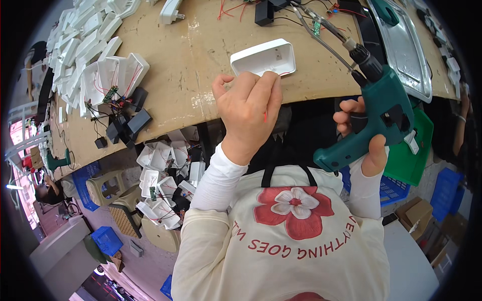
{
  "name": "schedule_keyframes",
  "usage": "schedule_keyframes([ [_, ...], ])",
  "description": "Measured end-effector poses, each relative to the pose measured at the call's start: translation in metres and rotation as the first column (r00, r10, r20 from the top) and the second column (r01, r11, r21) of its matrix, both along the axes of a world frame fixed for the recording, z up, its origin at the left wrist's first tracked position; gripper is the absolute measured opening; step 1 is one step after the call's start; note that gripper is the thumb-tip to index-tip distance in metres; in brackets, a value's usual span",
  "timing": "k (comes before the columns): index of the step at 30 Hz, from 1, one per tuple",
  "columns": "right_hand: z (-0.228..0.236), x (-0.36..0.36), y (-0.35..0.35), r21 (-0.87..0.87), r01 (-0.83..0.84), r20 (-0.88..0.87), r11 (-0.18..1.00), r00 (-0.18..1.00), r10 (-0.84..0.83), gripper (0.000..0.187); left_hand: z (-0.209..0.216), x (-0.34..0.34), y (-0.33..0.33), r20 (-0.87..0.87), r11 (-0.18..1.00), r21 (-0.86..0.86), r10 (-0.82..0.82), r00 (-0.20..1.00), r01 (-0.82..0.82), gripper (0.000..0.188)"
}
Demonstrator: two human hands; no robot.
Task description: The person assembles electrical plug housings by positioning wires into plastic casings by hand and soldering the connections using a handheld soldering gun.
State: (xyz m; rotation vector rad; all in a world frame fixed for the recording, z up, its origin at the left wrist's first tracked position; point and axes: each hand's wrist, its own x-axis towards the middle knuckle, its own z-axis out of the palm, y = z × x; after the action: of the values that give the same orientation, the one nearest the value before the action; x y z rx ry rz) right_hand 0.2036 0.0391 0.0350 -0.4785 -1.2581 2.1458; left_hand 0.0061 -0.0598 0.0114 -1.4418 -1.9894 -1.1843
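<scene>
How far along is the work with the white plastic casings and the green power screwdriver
Looks midway. Done, apparently: a heap of white plastic shells stacked at the table's far left. In hand: the right hand grips the green power screwdriver, off the work, while the left hand rests by a closed white rectangular casing. Left: open casings with red wires and circuit boards on the table, more in a bin below.

Cream flower-print top, white sleeves (217,180)

White plastic casing (263,57) open-side-up at table edge, teal electric screwdriver (374,113) tilted
</scene>
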Motion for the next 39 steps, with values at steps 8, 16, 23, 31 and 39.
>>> schedule_keyframes([
  [8,0.005,0.025,-0.012,0.105,0.095,0.205,0.99,0.972,-0.115,0.083,0.007,-0.004,-0.005,-0.12,0.991,-0.118,0.052,0.991,-0.066,0.011],
  [16,0.012,0.043,-0.037,0.114,0.128,0.46,0.985,0.872,-0.166,0.089,0.006,-0.004,0.007,-0.153,0.985,-0.023,0.163,0.975,-0.169,0.008],
  [23,0.007,0.046,-0.049,0.06,0.066,0.53,0.996,0.844,-0.088,0.089,-0.005,-0.011,0.02,-0.095,0.99,-0.029,0.134,0.986,-0.137,0.007],
  [31,0.003,0.041,-0.053,0.017,0.047,0.497,0.999,0.866,-0.05,0.081,-0.005,-0.009,0.025,-0.165,0.977,-0.066,0.189,0.968,-0.202,0.008],
  [39,0.001,0.036,-0.053,0.029,0.014,0.506,0.999,0.862,-0.027,0.077,-0.003,-0.009,0.026,-0.184,0.973,-0.075,0.2,0.962,-0.217,0.008],
])
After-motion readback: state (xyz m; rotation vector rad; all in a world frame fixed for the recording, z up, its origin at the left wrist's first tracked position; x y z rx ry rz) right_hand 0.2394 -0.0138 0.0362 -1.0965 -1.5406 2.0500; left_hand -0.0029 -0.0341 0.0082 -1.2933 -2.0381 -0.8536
